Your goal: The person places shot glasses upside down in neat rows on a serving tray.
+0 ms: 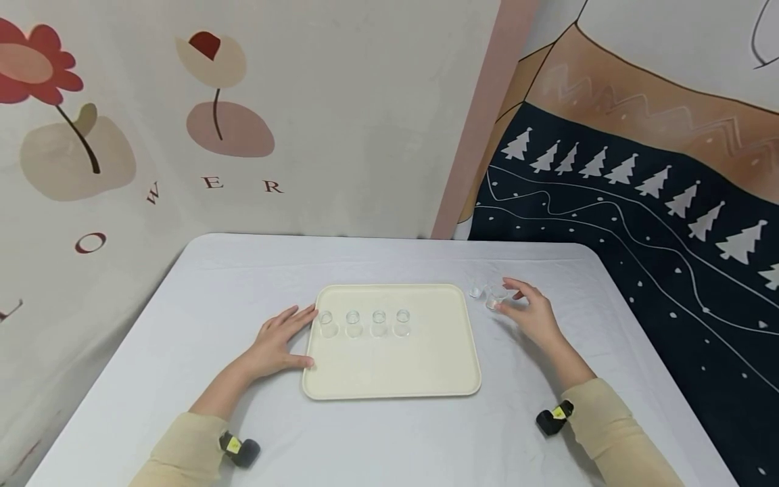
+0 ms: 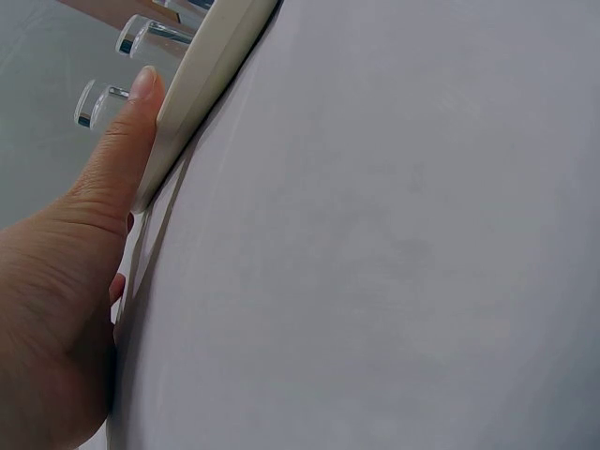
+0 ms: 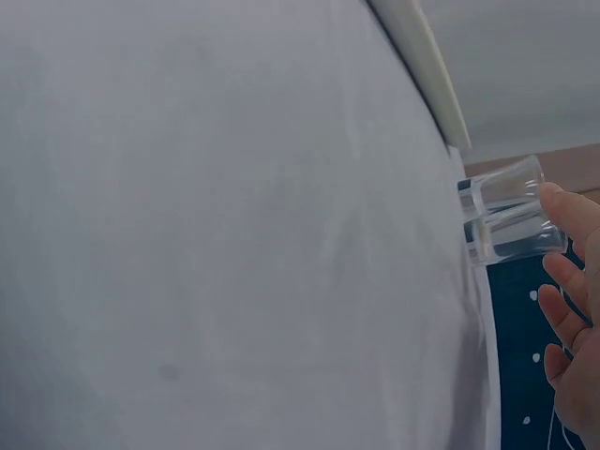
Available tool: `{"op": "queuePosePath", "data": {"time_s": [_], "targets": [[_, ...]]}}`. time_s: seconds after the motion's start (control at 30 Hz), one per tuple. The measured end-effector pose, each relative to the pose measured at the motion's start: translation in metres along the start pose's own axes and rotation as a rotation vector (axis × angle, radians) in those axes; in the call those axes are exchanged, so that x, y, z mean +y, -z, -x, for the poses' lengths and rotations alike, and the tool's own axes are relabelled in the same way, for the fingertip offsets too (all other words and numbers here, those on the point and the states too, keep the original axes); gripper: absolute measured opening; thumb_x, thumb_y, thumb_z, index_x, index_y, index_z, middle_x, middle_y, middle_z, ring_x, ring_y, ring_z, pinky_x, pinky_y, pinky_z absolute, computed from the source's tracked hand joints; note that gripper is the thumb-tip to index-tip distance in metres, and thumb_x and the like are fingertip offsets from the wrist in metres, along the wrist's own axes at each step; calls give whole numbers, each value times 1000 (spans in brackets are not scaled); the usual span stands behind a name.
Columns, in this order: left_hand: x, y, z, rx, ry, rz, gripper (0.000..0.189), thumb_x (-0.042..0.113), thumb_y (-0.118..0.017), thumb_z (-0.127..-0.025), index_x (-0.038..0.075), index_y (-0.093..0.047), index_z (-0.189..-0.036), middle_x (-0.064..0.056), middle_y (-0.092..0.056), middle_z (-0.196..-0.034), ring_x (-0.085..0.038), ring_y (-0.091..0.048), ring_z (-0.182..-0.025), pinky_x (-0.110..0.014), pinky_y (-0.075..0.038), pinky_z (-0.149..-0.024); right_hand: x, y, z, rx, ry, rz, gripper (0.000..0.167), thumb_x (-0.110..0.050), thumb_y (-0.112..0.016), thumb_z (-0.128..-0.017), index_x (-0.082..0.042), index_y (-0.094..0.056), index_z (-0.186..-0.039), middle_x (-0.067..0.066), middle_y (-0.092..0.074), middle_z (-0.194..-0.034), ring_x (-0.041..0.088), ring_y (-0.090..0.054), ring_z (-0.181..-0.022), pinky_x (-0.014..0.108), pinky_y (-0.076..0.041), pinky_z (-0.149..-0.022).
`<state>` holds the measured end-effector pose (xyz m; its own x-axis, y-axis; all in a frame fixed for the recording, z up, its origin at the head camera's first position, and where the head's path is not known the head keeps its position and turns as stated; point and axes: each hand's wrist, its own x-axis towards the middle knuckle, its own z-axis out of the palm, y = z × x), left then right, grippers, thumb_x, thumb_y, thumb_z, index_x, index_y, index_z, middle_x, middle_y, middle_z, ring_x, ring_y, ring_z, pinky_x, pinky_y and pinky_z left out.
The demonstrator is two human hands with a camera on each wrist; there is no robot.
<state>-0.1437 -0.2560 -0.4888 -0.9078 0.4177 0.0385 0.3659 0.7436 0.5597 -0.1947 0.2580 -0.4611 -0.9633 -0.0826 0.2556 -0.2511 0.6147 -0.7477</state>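
At the left end of the cream tray, my left hand rests its fingertips and thumb against the rim, fingers extended. The left wrist view shows that thumb along the tray's edge. Several small clear glasses stand in a row on the tray. Beyond the tray's right side, my right hand is at a clear glass, thumb and index finger spread around its upper part. In the right wrist view the glass stands on the table, thumb tip by its rim; firm contact cannot be confirmed.
Another clear glass stands just left of the one at my right hand, close beside it. A white cloth covers the table. Behind it hang a flower-patterned curtain and a dark tree-patterned cloth.
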Motion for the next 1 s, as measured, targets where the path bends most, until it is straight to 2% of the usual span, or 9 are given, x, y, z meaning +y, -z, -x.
{"op": "queuePosePath", "data": {"time_s": [0.33,0.47,0.63,0.8,1.0], "targets": [[4,1,1,-5,13,-6,106,56,-77,-66,7,-33,-149,-11,-27,-155,-40,-11,-141,-61,-5,-109,17,-8,-3,-28,-13,26,58,-16,-79,-81,0,-54,-131,18,-63,-114,30,-54,-97,40,-45,-77],[5,1,0,-4,17,-1,106,56,-77,-66,7,-33,-149,-11,-27,-155,-40,-11,-141,-61,-5,-109,22,-10,-4,-49,-68,32,58,-18,-78,-82,-1,-54,-131,17,-62,-106,30,-55,-97,42,-46,-81],[4,1,0,-6,18,-8,106,56,-77,-66,7,-33,-149,-11,-27,-155,-39,-11,-141,-61,-5,-109,25,-12,-4,-71,-126,41,57,-20,-76,-83,1,-53,-131,19,-61,-105,33,-55,-100,48,-47,-88],[4,2,0,-6,17,-8,106,56,-78,-66,6,-33,-148,-11,-28,-155,-40,-12,-141,-61,-5,-109,25,-14,-5,-66,-112,55,53,-18,-76,-83,4,-56,-127,21,-60,-105,36,-55,-100,50,-46,-90],[5,3,0,-9,19,0,106,55,-78,-66,6,-33,-148,-11,-27,-155,-40,-11,-141,-61,-5,-109,24,-17,-5,-46,-100,56,43,-16,-77,-83,2,-62,-120,17,-60,-99,32,-55,-95,47,-47,-86]]}}
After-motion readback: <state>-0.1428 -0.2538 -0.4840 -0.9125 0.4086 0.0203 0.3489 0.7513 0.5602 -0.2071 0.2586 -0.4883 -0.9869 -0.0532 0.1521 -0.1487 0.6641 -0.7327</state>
